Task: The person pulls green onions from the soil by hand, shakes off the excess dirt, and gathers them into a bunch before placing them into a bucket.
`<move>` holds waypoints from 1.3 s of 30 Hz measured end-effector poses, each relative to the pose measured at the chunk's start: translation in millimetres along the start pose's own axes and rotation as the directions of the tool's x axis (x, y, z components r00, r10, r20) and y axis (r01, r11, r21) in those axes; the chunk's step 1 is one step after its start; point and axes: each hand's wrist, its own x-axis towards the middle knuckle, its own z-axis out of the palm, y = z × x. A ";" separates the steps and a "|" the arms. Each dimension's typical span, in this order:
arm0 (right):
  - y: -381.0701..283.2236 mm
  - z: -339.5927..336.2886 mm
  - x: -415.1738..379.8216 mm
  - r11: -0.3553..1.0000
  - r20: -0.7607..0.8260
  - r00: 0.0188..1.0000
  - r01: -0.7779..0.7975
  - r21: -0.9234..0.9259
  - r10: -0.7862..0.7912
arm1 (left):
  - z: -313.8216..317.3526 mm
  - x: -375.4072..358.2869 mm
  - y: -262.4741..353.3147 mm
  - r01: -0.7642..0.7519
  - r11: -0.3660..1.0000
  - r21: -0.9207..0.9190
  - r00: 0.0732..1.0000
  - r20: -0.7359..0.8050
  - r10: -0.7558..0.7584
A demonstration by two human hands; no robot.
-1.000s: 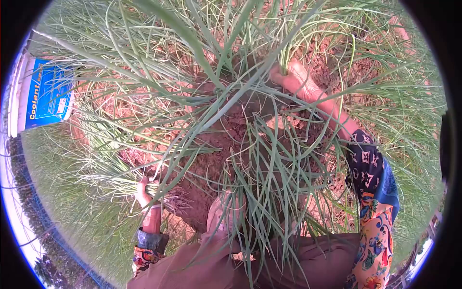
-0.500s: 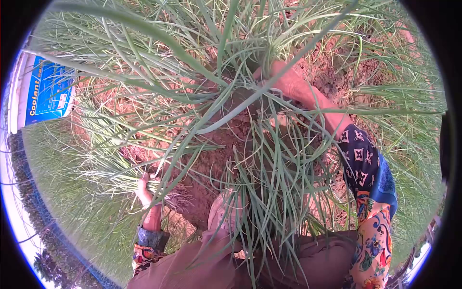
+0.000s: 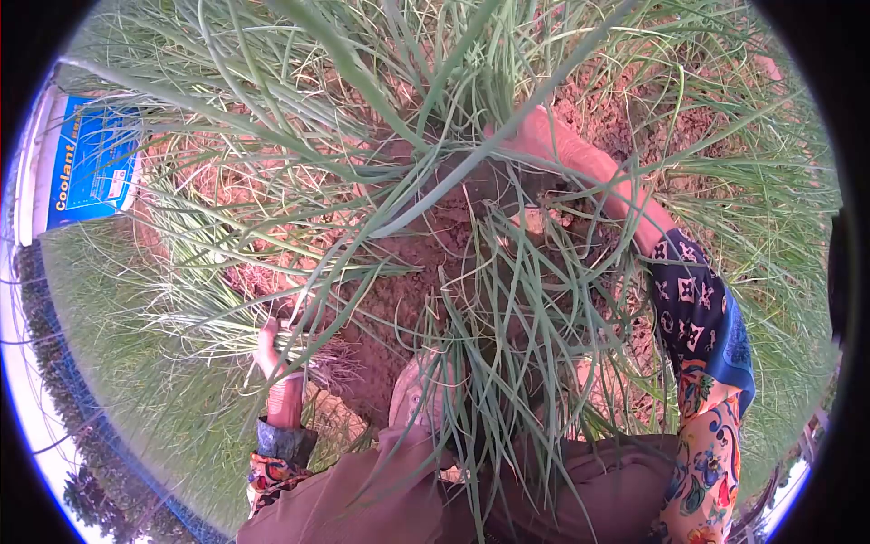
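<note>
At the lower left, my left hand (image 3: 272,352) is closed around a bunch of green onions (image 3: 213,328), whose pinkish roots (image 3: 333,363) point right. Toward the top centre, my right hand (image 3: 526,136) is at the base of a standing clump of green onions (image 3: 485,95); its fingers are mostly hidden by the leaves. Long leaves cross the view close to the camera. More leaves (image 3: 507,335) hang over the soil between my arms.
A white bucket with a blue label (image 3: 95,168) stands at the far left. Reddish-brown soil (image 3: 390,308) shows in the middle. Onion plants (image 3: 770,199) grow on the right. My foot (image 3: 421,394) and brown-trousered legs (image 3: 580,480) are at the bottom.
My right hand has moved slightly up and to the right, and the leaves around it have shifted. My left hand stays nearly in place on its bunch.
</note>
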 end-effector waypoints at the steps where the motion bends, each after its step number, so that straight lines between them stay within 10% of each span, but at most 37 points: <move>1: -0.6 3.4 2.5 0.998 0.032 0.999 -0.039 -0.041 0.041 | 8.3 -6.3 6.7 -0.004 1.000 0.018 1.000 0.024 0.003; 10: -13.5 21.8 0.3 0.995 -0.008 1.000 0.005 -0.099 -0.006 | 26.2 -17.3 15.6 0.071 0.994 -0.086 0.997 -0.013 -0.072; 14: -31.3 5.8 -2.6 0.894 -0.033 0.952 -0.275 0.354 0.305 | 32.8 -25.2 24.9 0.048 0.999 0.016 0.997 0.064 -0.049; 18: -31.9 21.0 12.2 0.981 -0.112 0.981 -0.170 -0.098 0.159 | 30.5 -21.0 20.4 0.052 0.998 -0.021 0.998 0.044 -0.051; 25: -34.1 39.1 11.3 0.995 -0.204 0.979 -0.019 -0.093 -0.001 | 34.9 -25.8 23.2 0.072 0.997 -0.038 0.997 0.022 -0.072; 30: -13.1 58.4 9.5 0.957 -0.322 0.922 -0.133 0.257 0.215 | 51.2 -28.1 25.4 0.014 0.989 -0.148 0.993 -0.117 -0.032; 33: -24.6 17.2 5.3 0.790 -0.129 0.871 -0.356 0.499 0.474 | 53.9 -33.2 30.9 0.040 0.994 -0.106 0.996 -0.078 -0.049; 34: -7.6 22.0 10.0 0.739 -0.271 0.899 -0.079 0.669 0.343 | 53.8 -33.5 29.4 0.051 0.990 -0.133 0.993 -0.095 -0.064; 35: 0.8 0.7 8.5 0.734 -0.048 0.893 -0.335 0.591 0.447 | 54.4 -33.1 29.9 0.059 0.986 -0.155 0.991 -0.106 -0.076; 39: 28.7 14.1 3.5 0.917 -0.257 0.917 -0.210 0.340 0.305 | 52.7 -29.8 29.8 0.080 0.984 -0.162 0.990 -0.102 -0.097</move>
